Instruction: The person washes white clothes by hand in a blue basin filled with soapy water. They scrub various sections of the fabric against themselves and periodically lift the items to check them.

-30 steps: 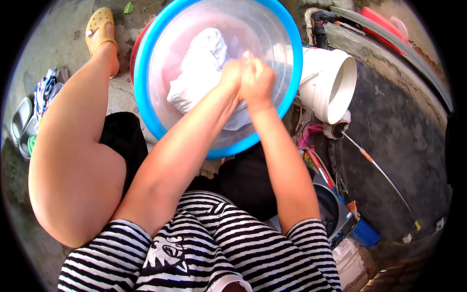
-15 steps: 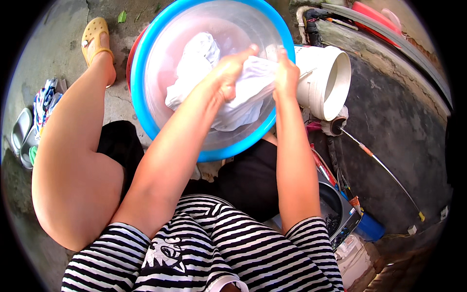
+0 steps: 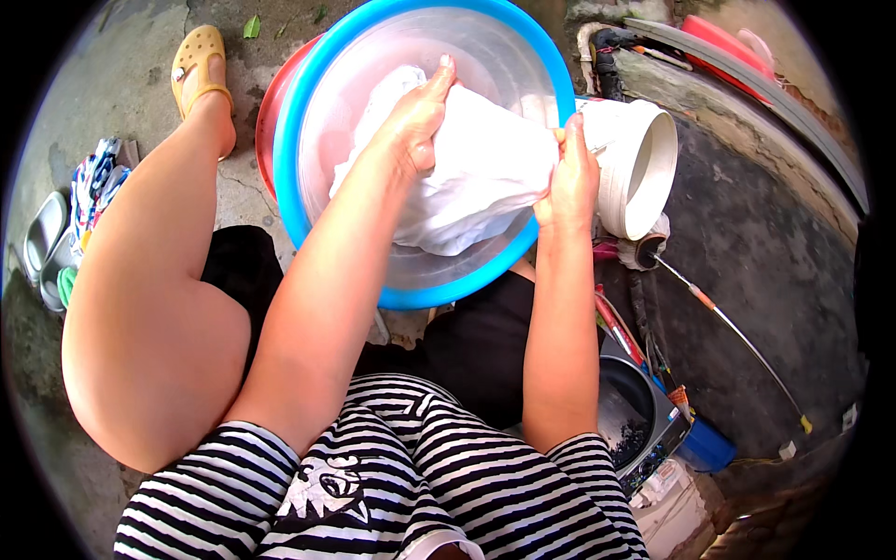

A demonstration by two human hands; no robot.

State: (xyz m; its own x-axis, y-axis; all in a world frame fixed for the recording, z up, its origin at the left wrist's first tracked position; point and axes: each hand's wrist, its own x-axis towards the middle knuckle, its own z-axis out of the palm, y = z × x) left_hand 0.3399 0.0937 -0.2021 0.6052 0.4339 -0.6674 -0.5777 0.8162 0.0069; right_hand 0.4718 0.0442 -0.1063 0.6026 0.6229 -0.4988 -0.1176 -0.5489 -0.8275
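Note:
A white wet-looking cloth (image 3: 481,168) is stretched between my two hands over a clear plastic basin with a blue rim (image 3: 287,154). My left hand (image 3: 420,112) grips its left part, thumb pointing up. At the basin's right rim, my right hand (image 3: 569,182) pinches a gathered edge of the cloth. Part of the cloth hangs down inside the basin, and more of it bunches behind my left hand. Whether it is a garment cannot be made out.
A red basin (image 3: 271,121) shows beneath the clear one at the left. To the right lies a white bucket (image 3: 611,168) on its side, near a long thin rod (image 3: 737,327). Grey slippers (image 3: 47,238) and a patterned cloth (image 3: 93,187) rest at the far left.
My hands have moved apart, spreading the cloth wider and tauter. My right hand has shifted right, to the basin's rim. The whole view has also shifted slightly.

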